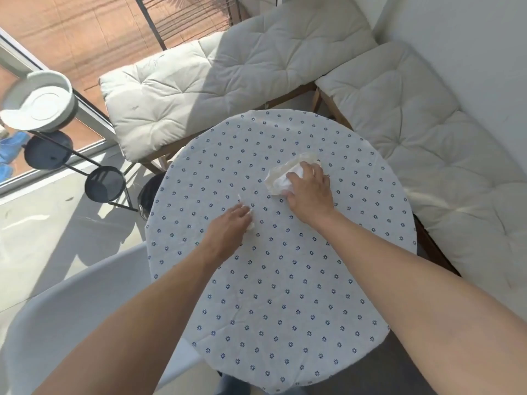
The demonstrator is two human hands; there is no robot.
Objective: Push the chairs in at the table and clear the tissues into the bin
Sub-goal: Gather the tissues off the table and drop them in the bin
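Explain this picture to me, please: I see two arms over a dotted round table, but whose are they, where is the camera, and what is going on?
There is no machine here. The arms belong to a person, and the one camera sits on that person's head, looking forward and down, so you see what they see.

The round table wears a white cloth with small blue flowers. The right hand is closing over a crumpled white tissue lying on the cloth. The left hand presses on a much smaller scrap of tissue, which is mostly hidden under the fingers.

Around the table: a white chair at the near left, cushioned benches behind and to the right, and a dark bin peeking out past the table's left edge, probably where the tissues will go.
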